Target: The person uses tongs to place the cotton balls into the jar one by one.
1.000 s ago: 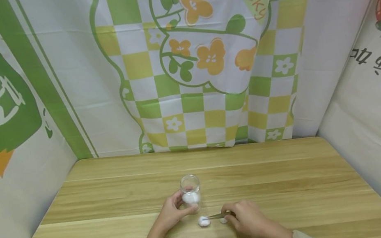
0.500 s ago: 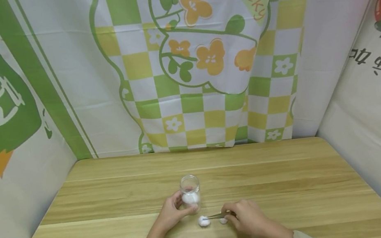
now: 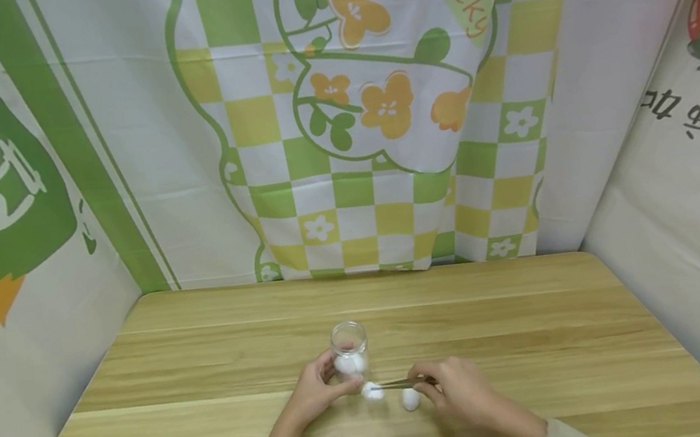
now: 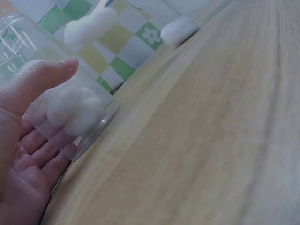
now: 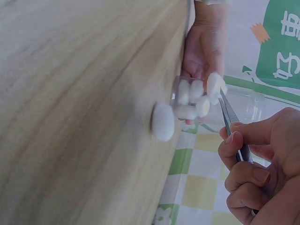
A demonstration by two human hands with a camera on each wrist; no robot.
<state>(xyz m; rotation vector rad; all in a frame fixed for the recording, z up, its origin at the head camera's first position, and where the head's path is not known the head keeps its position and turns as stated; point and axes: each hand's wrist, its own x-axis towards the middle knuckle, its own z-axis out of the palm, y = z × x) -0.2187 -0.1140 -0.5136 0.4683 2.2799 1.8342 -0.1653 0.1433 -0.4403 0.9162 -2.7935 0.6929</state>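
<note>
While the left hand [image 3: 314, 394] grips a clear glass jar [image 3: 350, 347] standing on a wooden table [image 3: 207, 356], thumb on one side and fingers round the other, the right hand [image 3: 462, 388] pinches metal tweezers [image 5: 228, 112] whose tips clasp a white cotton ball [image 3: 372, 391] just beside the jar. The raised ball is clear of the tabletop but, as the right wrist view shows, lower than the jar's mouth. Several white balls [image 4: 77, 111] sit in the bottom of the glass; one loose ball [image 3: 410, 399] rests on the wood near the right hand.

Lifting the cotton appears to be the step in hand, and it calls for a light, even squeeze: soft fibre likely gives under the tips and could slip if pinched too near its edge. Raising the ball fully above the rim before any sideways move would spare it a brush against the wall. The left hand does best holding low and firm, leaving the mouth free and the base flat on the table.
</note>
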